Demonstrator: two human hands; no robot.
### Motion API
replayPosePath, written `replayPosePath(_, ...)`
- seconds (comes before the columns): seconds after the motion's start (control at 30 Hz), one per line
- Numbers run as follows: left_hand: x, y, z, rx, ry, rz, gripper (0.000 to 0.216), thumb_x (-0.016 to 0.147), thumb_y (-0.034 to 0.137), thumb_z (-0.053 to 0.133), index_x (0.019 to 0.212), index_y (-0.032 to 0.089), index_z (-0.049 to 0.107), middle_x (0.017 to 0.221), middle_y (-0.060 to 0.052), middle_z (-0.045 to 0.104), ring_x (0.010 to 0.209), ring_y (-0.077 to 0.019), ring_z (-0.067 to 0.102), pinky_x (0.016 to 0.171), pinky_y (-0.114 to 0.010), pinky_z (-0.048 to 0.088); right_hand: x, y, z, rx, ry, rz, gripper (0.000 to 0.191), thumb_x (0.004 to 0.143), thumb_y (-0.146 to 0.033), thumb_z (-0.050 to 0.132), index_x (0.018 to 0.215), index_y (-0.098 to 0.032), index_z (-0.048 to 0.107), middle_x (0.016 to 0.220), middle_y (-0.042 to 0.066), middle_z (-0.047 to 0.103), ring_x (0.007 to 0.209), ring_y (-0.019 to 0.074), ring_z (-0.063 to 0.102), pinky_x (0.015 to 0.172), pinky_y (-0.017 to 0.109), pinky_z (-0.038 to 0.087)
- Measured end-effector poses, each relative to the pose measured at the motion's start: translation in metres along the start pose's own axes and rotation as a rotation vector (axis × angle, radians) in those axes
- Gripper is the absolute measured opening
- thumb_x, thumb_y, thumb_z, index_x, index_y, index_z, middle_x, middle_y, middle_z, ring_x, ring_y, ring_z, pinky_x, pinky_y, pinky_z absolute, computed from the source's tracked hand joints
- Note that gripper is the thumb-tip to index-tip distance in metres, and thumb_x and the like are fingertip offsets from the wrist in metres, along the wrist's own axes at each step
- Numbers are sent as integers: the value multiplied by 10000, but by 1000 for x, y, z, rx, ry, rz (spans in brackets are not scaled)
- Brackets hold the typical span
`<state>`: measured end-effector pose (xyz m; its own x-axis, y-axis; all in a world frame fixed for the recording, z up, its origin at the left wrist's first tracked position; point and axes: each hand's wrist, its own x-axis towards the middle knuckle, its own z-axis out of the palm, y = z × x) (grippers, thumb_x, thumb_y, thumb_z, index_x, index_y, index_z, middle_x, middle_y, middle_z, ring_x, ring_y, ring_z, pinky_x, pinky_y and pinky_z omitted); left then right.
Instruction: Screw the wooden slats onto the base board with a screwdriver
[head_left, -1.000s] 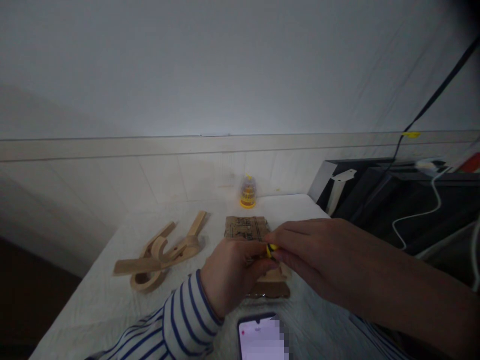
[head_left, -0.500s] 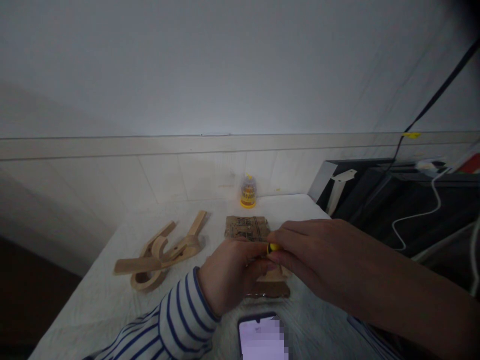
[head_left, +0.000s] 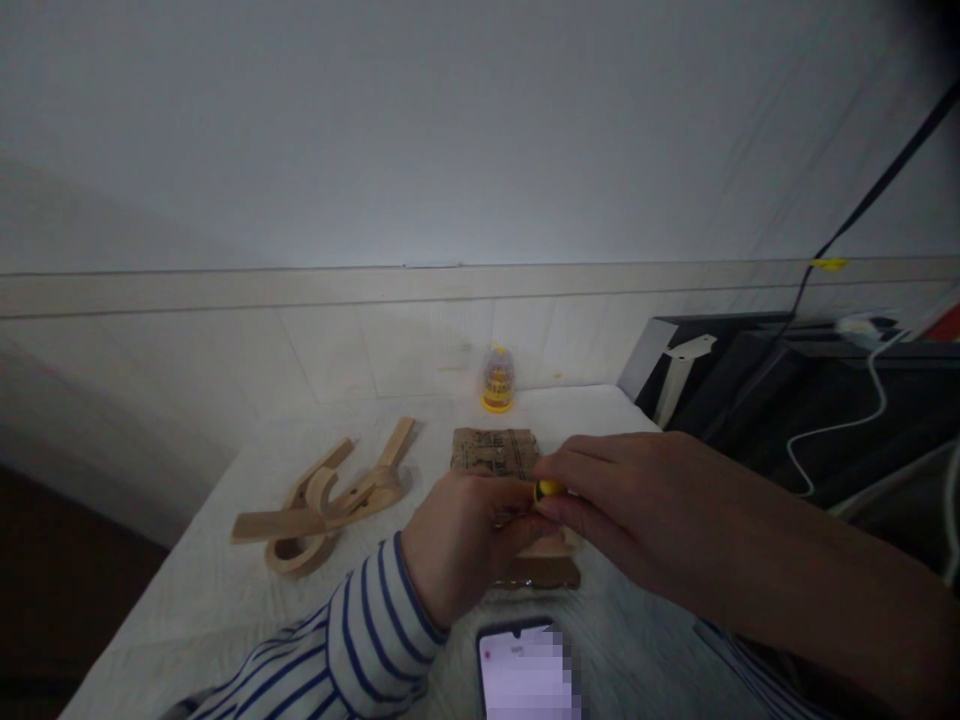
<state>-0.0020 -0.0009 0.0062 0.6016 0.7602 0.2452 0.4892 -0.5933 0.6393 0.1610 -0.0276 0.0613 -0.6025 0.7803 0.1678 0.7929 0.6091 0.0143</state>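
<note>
My right hand (head_left: 600, 485) pinches the yellow handle (head_left: 550, 488) of what looks like a small screwdriver, its black end pointing left. Facing it, my left hand (head_left: 469, 535) has thumb and index finger closed at the black end; what they grip there is hidden. Both hands meet above a brown paper-wrapped packet (head_left: 495, 450) with dark print. Beneath the fingers, a pale wooden piece (head_left: 551, 545) shows in part.
Curved wooden parts (head_left: 300, 525) lie joined or stacked on the left of the white-covered table (head_left: 187, 600). A clear dome-shaped case with a yellow base (head_left: 498, 385) stands by the wall. A phone (head_left: 525, 670) lies at the near edge. Dark panels (head_left: 750, 390) and a white cable (head_left: 874, 390) are at right.
Both hands hold nearly the same pose around the yellow handle. The view has shifted slightly, and the left wrist sits a touch further right.
</note>
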Motion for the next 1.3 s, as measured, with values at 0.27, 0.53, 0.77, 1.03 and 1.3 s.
replayPosePath(0.27, 0, -1, 0, -24, 2, 35, 121, 797, 227, 549, 772, 172, 654, 680, 4, 626, 629, -112, 567, 568, -188, 385, -1, -3, -7, -10, 21, -58, 94, 767, -211, 551, 844, -164, 576, 783, 32, 610, 649, 161, 561, 534, 274, 443)
replayPosePath(0.53, 0, -1, 0, -33, 1, 27, 77, 769, 192, 582, 757, 176, 657, 694, 2, 640, 647, -121, 581, 583, -192, 395, -5, 0, -4, 22, -17, -56, 146, 753, -99, 505, 839, -192, 578, 788, 7, 616, 689, 146, 567, 639, 287, 455)
replayPosePath(0.77, 0, -2, 0, -51, -32, 12, 97, 789, 209, 565, 787, 180, 657, 705, 3, 645, 660, -122, 579, 587, -191, 394, -2, 1, -1, 36, -22, -33, 146, 752, -88, 483, 817, -189, 566, 762, 5, 608, 656, 142, 562, 609, 279, 445)
replayPosePath(1.03, 0, -3, 0, -75, -62, 16, 110, 806, 206, 542, 794, 166, 643, 707, 1, 640, 652, -119, 569, 592, -194, 394, -3, 0, -2, 32, -4, -9, 127, 766, -97, 463, 775, -187, 552, 699, 0, 594, 598, 130, 551, 554, 251, 420)
replayPosePath(1.3, 0, -3, -1, -97, -102, 43, 126, 819, 192, 511, 823, 164, 634, 726, -9, 637, 670, -124, 570, 606, -199, 404, -3, -1, -2, 8, -4, 18, 109, 774, -124, 479, 764, -193, 563, 682, -10, 594, 580, 123, 554, 542, 252, 407)
